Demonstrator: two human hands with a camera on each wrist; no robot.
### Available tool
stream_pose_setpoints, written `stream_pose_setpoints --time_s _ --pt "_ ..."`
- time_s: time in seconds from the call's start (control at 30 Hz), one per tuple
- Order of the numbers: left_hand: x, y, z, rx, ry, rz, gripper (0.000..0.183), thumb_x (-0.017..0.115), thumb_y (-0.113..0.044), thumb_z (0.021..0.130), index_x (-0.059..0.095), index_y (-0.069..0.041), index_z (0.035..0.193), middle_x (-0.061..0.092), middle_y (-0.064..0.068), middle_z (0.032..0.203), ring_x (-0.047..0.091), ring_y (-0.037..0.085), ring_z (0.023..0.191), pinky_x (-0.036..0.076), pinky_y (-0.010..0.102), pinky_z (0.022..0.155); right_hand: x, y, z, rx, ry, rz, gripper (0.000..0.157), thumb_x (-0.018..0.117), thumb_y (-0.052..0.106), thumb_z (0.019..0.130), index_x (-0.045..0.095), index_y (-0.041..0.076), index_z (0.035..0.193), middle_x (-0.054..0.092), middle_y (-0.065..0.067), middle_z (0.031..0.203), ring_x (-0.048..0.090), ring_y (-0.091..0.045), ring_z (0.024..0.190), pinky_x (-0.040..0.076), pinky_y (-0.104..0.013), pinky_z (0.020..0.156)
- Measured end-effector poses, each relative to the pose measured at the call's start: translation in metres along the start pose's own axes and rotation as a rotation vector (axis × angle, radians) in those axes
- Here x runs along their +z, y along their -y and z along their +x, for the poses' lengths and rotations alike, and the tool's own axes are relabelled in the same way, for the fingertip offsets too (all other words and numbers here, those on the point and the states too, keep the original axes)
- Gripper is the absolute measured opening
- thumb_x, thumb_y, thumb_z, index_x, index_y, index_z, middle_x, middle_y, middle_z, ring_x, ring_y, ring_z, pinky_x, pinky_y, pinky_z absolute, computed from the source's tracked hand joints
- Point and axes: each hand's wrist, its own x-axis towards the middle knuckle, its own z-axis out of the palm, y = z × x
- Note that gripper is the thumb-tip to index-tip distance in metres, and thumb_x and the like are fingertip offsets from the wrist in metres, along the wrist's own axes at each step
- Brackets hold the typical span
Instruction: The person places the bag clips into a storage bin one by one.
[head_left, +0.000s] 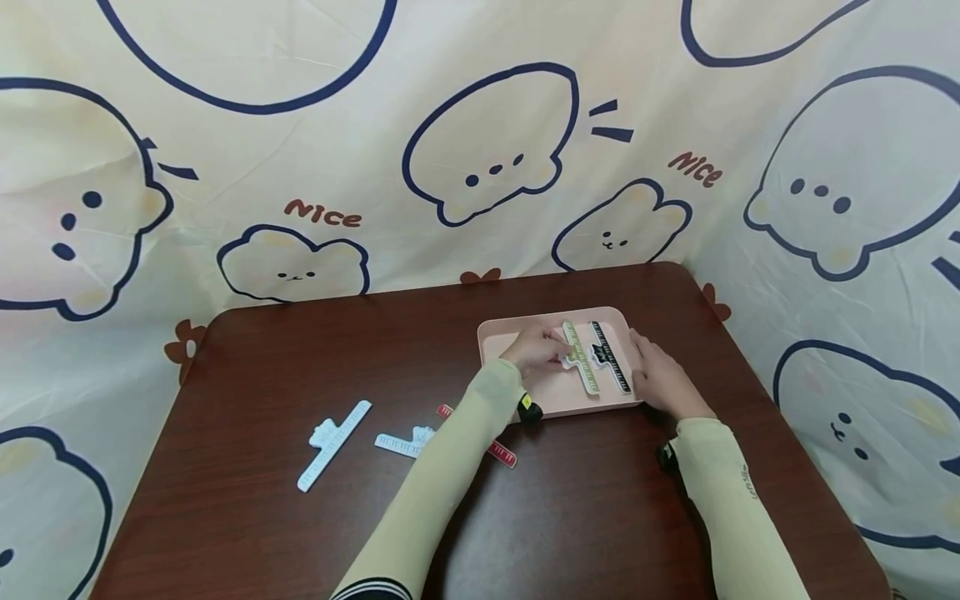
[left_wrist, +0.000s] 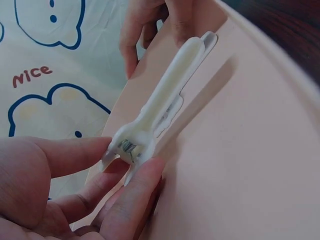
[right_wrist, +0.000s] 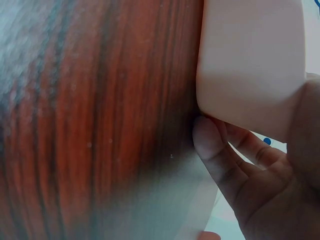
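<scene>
My left hand (head_left: 534,348) pinches the handles of a green-and-white ruler-shaped spring clip (head_left: 588,377) over a pink tray (head_left: 555,398). In the left wrist view, thumb and fingers squeeze the clip's white handles, with the coil spring showing between them. Just right of it in the tray lies a black ruler-shaped clip (head_left: 619,375) with a dark figure on it. My right hand (head_left: 663,379) grips the tray's right edge; in the right wrist view its fingers (right_wrist: 210,137) are against the outside of the tray's wall.
Left of the tray on the dark wooden table (head_left: 247,383) lie a light-blue ruler clip (head_left: 330,446), another blue one (head_left: 401,443) and a red one (head_left: 502,454), the last two partly hidden by my left sleeve. A patterned curtain (head_left: 450,242) stands behind the table.
</scene>
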Motion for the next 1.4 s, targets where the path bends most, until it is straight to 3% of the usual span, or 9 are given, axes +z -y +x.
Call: stream_pose_setpoints --time_s 0.37,0.6,0.8,1.17,1.4 --pt "0.0024 -0.001 0.0018 -0.033 -0.036 0.075 0.015 0.073 -0.011 0.096 0.071 0.001 0.105 0.07 0.01 0.101 0.067 0.016 0.085 0.062 0.028 0.078 0.0002 0.0018 -0.0015 0.006 -0.01 0.005 0.072 0.048 0.011 0.103 0.011 0.006 0.166 0.023 -0.029 0.166 0.027 -0.049 0.151 0.025 -0.066 0.121" --pt "0.0017 -0.0042 0.0045 -0.058 -0.069 0.211 0.011 0.077 -0.016 0.094 0.075 -0.005 0.097 0.071 0.004 0.095 0.064 0.012 0.082 0.056 0.023 0.07 0.0003 0.0024 -0.0022 0.023 -0.003 0.015 0.074 0.049 0.011 0.103 0.011 0.007 0.166 0.023 -0.029 0.166 0.028 -0.05 0.151 0.025 -0.067 0.121" --pt "0.0009 -0.0069 0.0022 -0.06 -0.066 0.222 0.01 0.075 -0.013 0.095 0.07 -0.004 0.096 0.068 0.006 0.096 0.064 0.015 0.083 0.059 0.026 0.072 0.001 0.0024 -0.0024 0.022 -0.003 0.014 0.073 0.049 0.01 0.103 0.011 0.006 0.166 0.024 -0.029 0.166 0.027 -0.049 0.151 0.025 -0.066 0.121" --pt "-0.0022 -0.0088 -0.0002 -0.057 -0.105 0.326 0.017 0.079 -0.02 0.093 0.067 -0.007 0.09 0.067 0.002 0.088 0.061 0.014 0.076 0.05 0.024 0.066 -0.0001 0.0038 -0.002 0.027 0.003 0.019 0.074 0.05 0.01 0.103 0.011 0.007 0.166 0.023 -0.029 0.167 0.026 -0.049 0.152 0.025 -0.067 0.121" --pt "-0.0025 -0.0092 -0.0005 -0.051 -0.088 0.311 0.016 0.078 -0.018 0.093 0.068 -0.006 0.093 0.068 0.004 0.093 0.065 0.016 0.082 0.053 0.023 0.068 -0.0008 0.0049 -0.0018 0.025 0.002 0.02 0.074 0.049 0.009 0.102 0.012 0.006 0.166 0.023 -0.029 0.167 0.026 -0.049 0.152 0.024 -0.067 0.121"
